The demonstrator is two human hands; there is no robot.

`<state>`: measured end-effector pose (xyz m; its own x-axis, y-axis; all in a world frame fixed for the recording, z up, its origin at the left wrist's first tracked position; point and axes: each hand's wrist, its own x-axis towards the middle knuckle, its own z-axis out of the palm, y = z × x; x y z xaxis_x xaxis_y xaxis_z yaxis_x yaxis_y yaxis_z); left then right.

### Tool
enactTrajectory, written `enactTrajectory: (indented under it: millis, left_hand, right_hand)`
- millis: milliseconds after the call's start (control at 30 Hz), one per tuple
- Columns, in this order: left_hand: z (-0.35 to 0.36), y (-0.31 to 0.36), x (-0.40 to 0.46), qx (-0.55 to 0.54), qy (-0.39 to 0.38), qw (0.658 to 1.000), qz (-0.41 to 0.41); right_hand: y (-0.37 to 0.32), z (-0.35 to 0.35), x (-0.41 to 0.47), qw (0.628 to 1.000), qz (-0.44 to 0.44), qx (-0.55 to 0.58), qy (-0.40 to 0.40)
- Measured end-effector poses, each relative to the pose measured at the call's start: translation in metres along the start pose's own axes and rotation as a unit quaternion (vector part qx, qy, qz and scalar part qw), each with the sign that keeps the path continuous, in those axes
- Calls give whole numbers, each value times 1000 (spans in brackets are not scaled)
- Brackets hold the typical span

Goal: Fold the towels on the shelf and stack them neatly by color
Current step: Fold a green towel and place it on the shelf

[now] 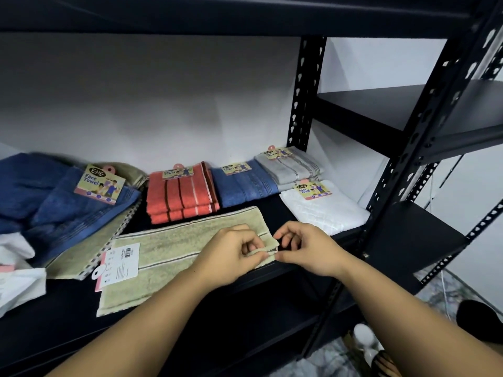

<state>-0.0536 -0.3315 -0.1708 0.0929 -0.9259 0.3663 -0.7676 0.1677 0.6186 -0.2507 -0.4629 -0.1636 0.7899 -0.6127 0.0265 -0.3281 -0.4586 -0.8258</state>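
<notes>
My left grip (pixel 234 250) has its fingers curled around the right-hand end of the green towel (pixel 174 248), pinching a folded edge of it between thumb and fingertips. My right grip (pixel 304 247) sits just beside it, fingers loosely curled, with the thumb and forefinger touching that same edge near the corner; whether it truly pinches the cloth I cannot tell.

The green towel lies spread flat along the front of the black shelf (pixel 81 317), its long side running from lower left to upper right. A white paper label (pixel 119 263) with a pink hanger tab rests on its left part.

Behind it, along the wall, folded towels stand in a row: an orange striped stack (pixel 182 198), a folded blue towel (pixel 242 183) just to its right, then grey towels (pixel 294 165) at the back corner, and a white towel (pixel 324 210) in front of the grey ones. Each carries a yellow "Face Towel" card on top.

At the left lies a loose heap: a rumpled blue towel (pixel 68 202) with its own card (pixel 99 183), draped over another green towel (pixel 81 254) with a checked border. White cloth (pixel 19 273) is bunched at the far left edge.

To the right stands the black metal frame of a second shelving unit (pixel 424 126).
</notes>
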Motion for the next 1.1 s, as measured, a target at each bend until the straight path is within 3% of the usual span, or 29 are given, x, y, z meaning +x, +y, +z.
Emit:
enactTrajectory:
  millis: [733, 1100]
  left_hand:
    - [1, 4, -3, 1, 7, 1000, 15]
    - [3, 6, -8, 72, -8, 996, 46]
  right_hand:
    - [4, -2, 1, 1000, -8, 15, -14]
    - [-3, -3, 0, 1000, 22, 5, -16]
